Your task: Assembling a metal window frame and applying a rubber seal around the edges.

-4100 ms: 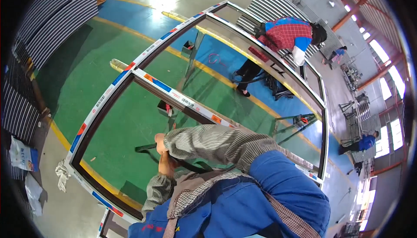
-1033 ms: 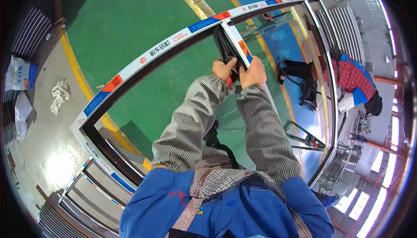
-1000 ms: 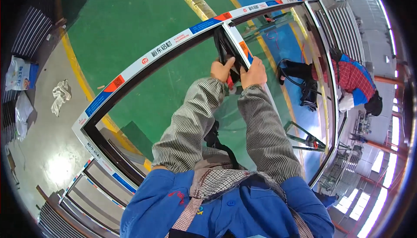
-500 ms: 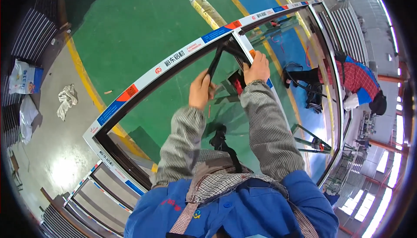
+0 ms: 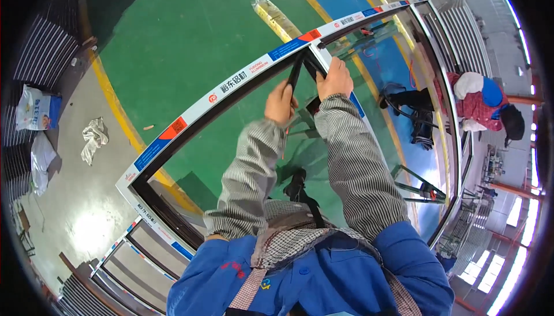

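A large window frame (image 5: 190,111) wrapped in white, blue and red film lies flat on stands over the green floor. My left hand (image 5: 280,102) grips a thin black strip (image 5: 294,73) that runs up to the joint where the frame's crossbar meets its long side. My right hand (image 5: 334,78) presses on that joint, fingers curled over the black strip's other leg. Both striped sleeves reach forward from my blue jacket.
Another person (image 5: 479,105) in a red checked top bends over the frame's far side. A wrapped bundle of profiles (image 5: 277,19) lies on the green floor. Rags (image 5: 92,137) and bags (image 5: 37,108) lie at left. More frames (image 5: 133,258) rest below.
Over the last second my hands have moved apart slightly at the frame's joint, and the black strip now stands up between them. Four seconds ago I was further along the frame.
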Tool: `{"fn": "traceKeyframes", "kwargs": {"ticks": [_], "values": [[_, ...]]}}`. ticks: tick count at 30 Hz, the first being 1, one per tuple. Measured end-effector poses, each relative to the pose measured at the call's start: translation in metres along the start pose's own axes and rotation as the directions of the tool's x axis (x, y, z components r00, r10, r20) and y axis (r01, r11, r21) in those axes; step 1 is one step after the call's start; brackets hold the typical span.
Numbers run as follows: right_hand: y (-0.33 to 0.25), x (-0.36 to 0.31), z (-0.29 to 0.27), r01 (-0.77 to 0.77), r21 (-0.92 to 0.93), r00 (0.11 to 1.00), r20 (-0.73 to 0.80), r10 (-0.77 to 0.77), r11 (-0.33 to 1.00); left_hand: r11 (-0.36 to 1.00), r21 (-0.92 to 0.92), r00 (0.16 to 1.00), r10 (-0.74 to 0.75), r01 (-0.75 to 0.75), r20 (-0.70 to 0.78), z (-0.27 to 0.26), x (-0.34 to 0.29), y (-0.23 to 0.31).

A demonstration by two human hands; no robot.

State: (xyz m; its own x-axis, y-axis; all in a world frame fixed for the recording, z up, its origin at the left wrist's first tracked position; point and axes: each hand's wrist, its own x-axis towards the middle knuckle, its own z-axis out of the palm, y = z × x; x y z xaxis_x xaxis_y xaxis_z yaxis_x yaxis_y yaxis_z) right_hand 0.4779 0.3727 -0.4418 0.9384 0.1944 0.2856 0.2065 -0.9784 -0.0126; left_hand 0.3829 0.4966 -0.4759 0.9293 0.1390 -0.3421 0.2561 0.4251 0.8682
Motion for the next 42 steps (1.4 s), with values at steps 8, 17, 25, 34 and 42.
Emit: {"fn": "traceKeyframes", "kwargs": {"ticks": [8,17,25,34,42], "values": [[-0.007,0.002,-0.005,-0.035,0.002,0.998,0.054,0.034,0.999,0.995,-0.083,0.992,-0.070,0.062,-0.104,-0.009,0.008,-0.005],[-0.012,0.022,0.009,0.042,0.054,0.999,0.008,-0.042,0.998,0.971,-0.042,0.972,-0.233,0.234,0.018,-0.023,0.032,0.004],[-0.019,0.023,0.006,-0.005,0.115,0.999,0.038,0.000,0.993,0.996,0.022,0.996,-0.089,0.089,-0.020,-0.010,0.026,-0.002],[-0.022,0.032,0.010,-0.015,0.138,0.996,-0.084,0.027,0.990,0.985,0.020,0.984,-0.172,0.171,0.037,-0.012,0.029,0.031],[-0.018,0.038,0.003,-0.115,0.258,0.992,0.078,0.098,0.959,0.940,-0.187,0.927,-0.321,0.286,-0.196,-0.003,0.044,0.004]]}}
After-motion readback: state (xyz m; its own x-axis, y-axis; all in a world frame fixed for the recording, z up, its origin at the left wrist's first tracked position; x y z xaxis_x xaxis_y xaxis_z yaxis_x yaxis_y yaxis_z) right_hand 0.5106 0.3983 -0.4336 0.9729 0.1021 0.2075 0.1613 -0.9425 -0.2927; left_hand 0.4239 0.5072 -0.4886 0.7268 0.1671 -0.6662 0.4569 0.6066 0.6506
